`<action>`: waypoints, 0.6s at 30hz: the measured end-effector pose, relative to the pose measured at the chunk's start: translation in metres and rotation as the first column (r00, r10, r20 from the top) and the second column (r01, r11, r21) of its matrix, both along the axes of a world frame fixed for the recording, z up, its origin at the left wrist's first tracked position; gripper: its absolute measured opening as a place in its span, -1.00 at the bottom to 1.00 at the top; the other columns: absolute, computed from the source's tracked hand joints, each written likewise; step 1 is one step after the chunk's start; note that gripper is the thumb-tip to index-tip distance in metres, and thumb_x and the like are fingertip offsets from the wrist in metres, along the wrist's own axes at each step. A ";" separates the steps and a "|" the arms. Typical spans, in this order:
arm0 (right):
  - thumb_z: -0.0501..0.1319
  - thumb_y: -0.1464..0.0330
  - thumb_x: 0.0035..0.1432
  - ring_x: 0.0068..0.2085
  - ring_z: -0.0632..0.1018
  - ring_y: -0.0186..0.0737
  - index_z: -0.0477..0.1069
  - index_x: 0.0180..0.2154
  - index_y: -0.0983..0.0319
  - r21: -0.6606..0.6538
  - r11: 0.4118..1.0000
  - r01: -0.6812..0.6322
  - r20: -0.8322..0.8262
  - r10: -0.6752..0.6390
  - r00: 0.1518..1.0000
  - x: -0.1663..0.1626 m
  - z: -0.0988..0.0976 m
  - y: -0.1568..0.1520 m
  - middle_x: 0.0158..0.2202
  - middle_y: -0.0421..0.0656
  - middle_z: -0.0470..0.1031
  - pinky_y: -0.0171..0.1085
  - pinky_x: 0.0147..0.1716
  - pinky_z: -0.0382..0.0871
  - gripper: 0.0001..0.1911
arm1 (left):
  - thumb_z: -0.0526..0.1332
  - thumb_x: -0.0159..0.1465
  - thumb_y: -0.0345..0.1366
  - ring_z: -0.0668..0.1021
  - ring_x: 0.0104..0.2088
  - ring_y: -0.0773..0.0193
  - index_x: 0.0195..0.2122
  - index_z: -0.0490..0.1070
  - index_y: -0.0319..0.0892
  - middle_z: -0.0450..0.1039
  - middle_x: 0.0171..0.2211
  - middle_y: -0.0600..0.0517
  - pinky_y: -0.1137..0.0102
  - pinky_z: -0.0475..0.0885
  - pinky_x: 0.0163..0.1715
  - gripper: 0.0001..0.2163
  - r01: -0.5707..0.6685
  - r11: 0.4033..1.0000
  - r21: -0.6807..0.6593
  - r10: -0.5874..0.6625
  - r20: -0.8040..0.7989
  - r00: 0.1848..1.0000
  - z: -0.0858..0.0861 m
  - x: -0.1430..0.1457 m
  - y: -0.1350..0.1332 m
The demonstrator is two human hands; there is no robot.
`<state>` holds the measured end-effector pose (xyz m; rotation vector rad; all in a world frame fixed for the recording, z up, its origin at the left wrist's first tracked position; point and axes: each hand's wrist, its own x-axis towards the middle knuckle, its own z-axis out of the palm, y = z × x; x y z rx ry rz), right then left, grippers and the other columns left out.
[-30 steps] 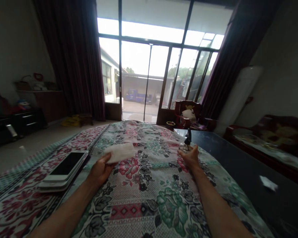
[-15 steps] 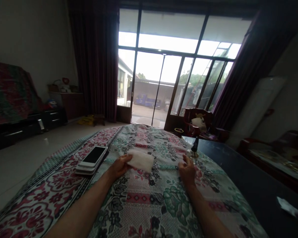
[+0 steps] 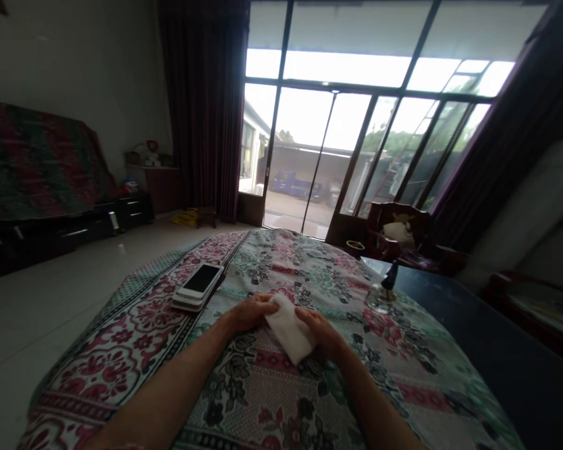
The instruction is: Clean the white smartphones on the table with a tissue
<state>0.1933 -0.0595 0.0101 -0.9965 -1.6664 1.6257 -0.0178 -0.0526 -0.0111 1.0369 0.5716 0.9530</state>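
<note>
A folded white tissue or cloth (image 3: 288,331) is held between my two hands above the patterned tablecloth (image 3: 281,390). My left hand (image 3: 251,312) pinches its upper left corner between thumb and fingers. On the opposite side, my right hand (image 3: 323,331) has its fingers closed on the right edge. The tissue hangs tilted, with its lower end toward me. To the left lies a stack of white smartphones (image 3: 201,279), the top one with its dark screen facing up. A small clear bottle with a dark top (image 3: 380,299) stands to the right of my right hand.
A dark tabletop (image 3: 455,319) extends on the right beyond the cloth. Past the table are a wooden chair (image 3: 398,231) with a cushion, glass doors (image 3: 304,162) and dark curtains (image 3: 201,125). A low black cabinet (image 3: 75,231) stands at the left wall.
My right hand has moved left from beside the bottle and taken hold of the tissue. The tissue has turned to a steeper slant. The camera view has shifted left.
</note>
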 end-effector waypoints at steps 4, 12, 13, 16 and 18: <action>0.33 -0.06 -0.06 -0.38 0.53 -0.21 0.51 -0.16 0.27 -0.108 0.994 -0.035 -0.037 0.031 0.999 0.000 0.000 0.002 -0.31 -0.08 0.57 -0.29 -0.37 0.32 -0.42 | 0.45 -0.07 -0.22 0.45 -0.51 0.37 -0.32 0.49 -0.32 0.47 -0.47 0.01 0.48 0.34 -0.46 -0.65 -0.042 0.999 -0.014 0.042 -0.037 0.998 -0.001 0.002 0.002; 0.38 0.02 -0.13 -0.43 0.53 -0.21 0.51 -0.23 0.27 -0.113 0.994 0.008 -0.094 -0.019 0.995 -0.002 -0.006 0.002 -0.41 -0.11 0.57 -0.30 -0.44 0.34 -0.48 | 0.41 -0.05 -0.10 0.45 -0.55 0.40 -0.25 0.49 -0.28 0.47 -0.46 0.04 0.50 0.33 -0.52 -0.59 -0.064 0.997 0.052 0.073 -0.200 0.977 -0.001 0.000 0.002; 0.39 0.03 -0.14 -0.45 0.53 -0.20 0.51 -0.24 0.27 -0.113 0.993 0.043 -0.099 -0.054 0.994 -0.002 -0.006 0.002 -0.43 -0.11 0.57 -0.30 -0.46 0.35 -0.49 | 0.38 -0.02 -0.06 0.46 -0.55 0.39 -0.21 0.49 -0.27 0.48 -0.45 0.03 0.50 0.33 -0.53 -0.57 -0.070 0.994 0.079 0.087 -0.248 0.965 0.003 -0.002 0.003; 0.39 0.07 -0.15 -0.50 0.53 -0.20 0.51 -0.26 0.26 -0.115 0.975 0.192 -0.126 -0.206 0.970 0.004 -0.006 0.007 -0.47 -0.12 0.56 -0.29 -0.51 0.36 -0.52 | 0.28 0.11 -0.03 0.53 -0.48 0.31 -0.03 0.44 -0.25 0.53 -0.37 -0.04 0.46 0.35 -0.49 -0.52 -0.204 0.957 0.207 0.275 -0.422 0.864 0.021 -0.017 0.006; 0.39 0.10 -0.15 -0.53 0.52 -0.20 0.50 -0.26 0.26 -0.107 0.944 0.312 -0.148 -0.326 0.934 0.011 -0.005 0.011 -0.49 -0.13 0.55 -0.29 -0.56 0.36 -0.55 | 0.23 0.16 -0.12 0.56 -0.41 0.24 0.01 0.42 -0.27 0.55 -0.34 -0.06 0.41 0.39 -0.40 -0.56 -0.376 0.846 0.379 0.532 -0.554 0.640 0.038 -0.036 0.008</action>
